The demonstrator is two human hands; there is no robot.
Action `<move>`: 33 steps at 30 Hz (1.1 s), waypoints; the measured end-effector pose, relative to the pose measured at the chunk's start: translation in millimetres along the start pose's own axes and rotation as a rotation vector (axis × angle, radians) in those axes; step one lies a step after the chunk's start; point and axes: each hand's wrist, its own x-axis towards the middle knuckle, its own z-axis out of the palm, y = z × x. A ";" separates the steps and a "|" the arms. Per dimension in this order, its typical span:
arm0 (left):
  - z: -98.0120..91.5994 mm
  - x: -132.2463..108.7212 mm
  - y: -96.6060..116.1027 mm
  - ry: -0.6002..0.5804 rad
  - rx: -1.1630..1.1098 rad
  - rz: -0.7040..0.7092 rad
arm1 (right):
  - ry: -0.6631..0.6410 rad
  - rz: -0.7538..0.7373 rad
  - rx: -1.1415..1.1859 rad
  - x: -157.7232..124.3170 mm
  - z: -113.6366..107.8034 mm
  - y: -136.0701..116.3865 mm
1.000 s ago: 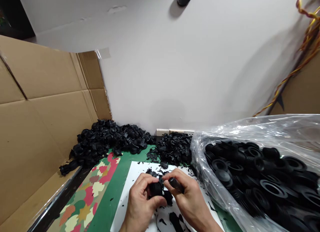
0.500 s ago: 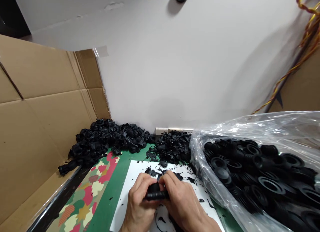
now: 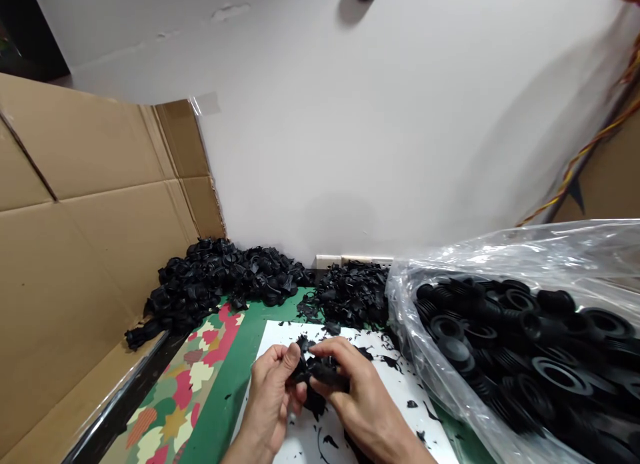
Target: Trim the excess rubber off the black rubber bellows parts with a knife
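Observation:
Over the white board, both hands are close together around black rubber. My left hand pinches a ragged edge of a black rubber part between thumb and fingers. Curled around the same part from the right is my right hand. Fingers cover much of the part, so its full shape is hidden. Below the hands, black scraps and a thin curved strip lie on the board.
A heap of black ribbed rubber parts lies at the left, against a cardboard wall. A pile of black shavings sits behind the board. On the right, a clear plastic bag holds many black ribbed rubber bellows.
The rubber part was held with its ribbed round rim level towards me; it is now turned and partly hidden. My hands have opened slightly apart. The view has shifted a little.

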 end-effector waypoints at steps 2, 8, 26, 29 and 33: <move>1.1 -1.1 -1.5 -0.030 0.011 -0.015 | -0.025 0.024 -0.001 -0.6 6.5 1.0; -3.4 -3.1 1.9 -0.216 0.132 0.031 | -0.036 0.299 0.192 5.0 4.2 15.0; -0.9 -1.8 5.1 -0.208 0.164 0.083 | 0.045 0.170 0.164 8.1 -20.7 9.6; 3.1 -4.1 7.4 -0.226 0.142 0.073 | 0.076 0.112 0.148 3.1 -7.2 7.3; 4.0 -5.6 6.3 -0.281 0.202 0.125 | 0.188 0.036 0.142 -1.3 6.2 13.2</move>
